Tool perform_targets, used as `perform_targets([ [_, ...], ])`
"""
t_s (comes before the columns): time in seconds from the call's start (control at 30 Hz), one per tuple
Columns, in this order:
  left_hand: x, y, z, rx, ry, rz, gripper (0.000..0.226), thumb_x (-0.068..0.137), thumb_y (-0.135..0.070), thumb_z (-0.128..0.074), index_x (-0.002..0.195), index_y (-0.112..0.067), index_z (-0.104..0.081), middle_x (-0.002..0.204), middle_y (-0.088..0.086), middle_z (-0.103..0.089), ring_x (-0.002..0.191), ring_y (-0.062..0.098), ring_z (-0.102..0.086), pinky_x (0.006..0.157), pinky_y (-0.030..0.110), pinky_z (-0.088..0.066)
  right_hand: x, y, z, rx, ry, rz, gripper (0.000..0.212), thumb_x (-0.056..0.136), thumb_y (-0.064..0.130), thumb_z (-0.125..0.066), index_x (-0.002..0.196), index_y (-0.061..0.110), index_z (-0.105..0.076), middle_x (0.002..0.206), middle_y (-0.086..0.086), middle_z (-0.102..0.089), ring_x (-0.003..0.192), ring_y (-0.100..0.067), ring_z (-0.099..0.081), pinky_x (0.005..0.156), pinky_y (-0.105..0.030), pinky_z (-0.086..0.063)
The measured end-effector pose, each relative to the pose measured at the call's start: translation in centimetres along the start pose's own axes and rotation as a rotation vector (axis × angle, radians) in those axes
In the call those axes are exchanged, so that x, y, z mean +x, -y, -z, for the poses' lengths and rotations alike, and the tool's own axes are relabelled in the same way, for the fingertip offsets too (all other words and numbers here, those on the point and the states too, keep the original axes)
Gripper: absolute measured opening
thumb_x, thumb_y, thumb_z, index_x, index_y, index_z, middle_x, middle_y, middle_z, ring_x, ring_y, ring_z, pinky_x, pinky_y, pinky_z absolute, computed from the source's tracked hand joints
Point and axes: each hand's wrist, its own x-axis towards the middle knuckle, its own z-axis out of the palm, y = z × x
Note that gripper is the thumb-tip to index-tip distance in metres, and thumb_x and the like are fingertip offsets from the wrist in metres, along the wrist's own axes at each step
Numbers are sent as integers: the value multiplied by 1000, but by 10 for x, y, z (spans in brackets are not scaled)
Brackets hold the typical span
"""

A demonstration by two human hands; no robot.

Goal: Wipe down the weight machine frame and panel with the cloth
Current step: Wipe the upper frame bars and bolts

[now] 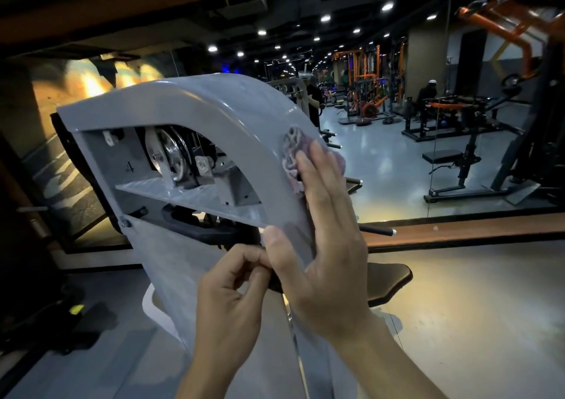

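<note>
Far left of the machine there's the squared-off end of the grey frame [91, 120], and just inside the cutout you can see a chrome pulley [171, 154] with its cable, sitting on a little flat shelf. Nothing's touching that part at the moment, so I'd guess it hasn't had its turn with the wipe, though I can't tell clean from dusty in this light.

Below the shelf is the flat grey panel [165, 264] running down toward the floor. The left hand [227, 294] is up against the panel's right edge, fingers curled in with thumb and forefinger pinched together at the edge. Looks like it's pinching the panel edge or some black bit behind it, probably just to steady the thing, but I honestly can't tell what's between the fingertips.

Then the right hand [321, 236] is laid flat and straight-fingered on the curved right side of the frame, thumb hooked round the inner rim. Its fingers are pressing the cloth [292, 154], a purple-and-white patterned rag, against the metal near the top of the curve, with some of it bunched out past the fingertips. A flat palm makes sense there, since it spreads pressure over a rounded surface.

Off to the right it's mirror and gym floor [382, 166], plus racks and benches.
</note>
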Motion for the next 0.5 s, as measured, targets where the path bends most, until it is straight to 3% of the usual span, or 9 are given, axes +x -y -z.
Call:
perform_targets([
  [0.1, 0, 3, 1, -46, -8, -1, 20, 90, -8, -62, 77, -21, -69, 74, 2, -68, 67, 16, -64, 65, 23, -49, -34, -7, 2, -15, 17, 19, 75, 91, 29, -59, 158, 6, -32, 169, -9, -25, 157, -29, -19, 120, -54, -34],
  [0.2, 3, 7, 1, -81, -20, 5, 25, 86, -3, -58, 76, -23, -69, 77, 5, -68, 68, 15, -65, 66, 20, -50, -75, -15, 3, -90, -2, 16, 79, 92, 36, -57, 162, 22, -23, 170, -4, -23, 156, -31, -24, 112, -48, -47],
  [0.33, 6, 8, 3, -71, 16, 1, 18, 88, -11, -60, 78, -23, -69, 75, 5, -68, 65, 19, -63, 64, 29, -51, -39, -9, 0, -34, 18, 82, 77, 90, 32, -59, 158, 11, -30, 168, -10, -25, 157, -33, -21, 122, -50, -33],
  [0.43, 6, 7, 4, -66, 11, -32, 16, 91, -13, -61, 77, -11, -69, 69, 5, -66, 63, 16, -63, 60, 23, -48, 7, 1, -3, -20, 31, 146, 69, 91, 28, -61, 152, 5, -39, 164, -14, -32, 157, -29, -21, 123, -56, -28],
  [0.5, 5, 6, 4, -64, 19, -45, 18, 91, -22, -62, 80, -9, -69, 71, 7, -67, 65, 22, -64, 59, 30, -50, 8, -1, -3, -35, 23, 166, 69, 90, 26, -63, 151, 3, -39, 164, -15, -33, 157, -30, -22, 123, -55, -27],
])
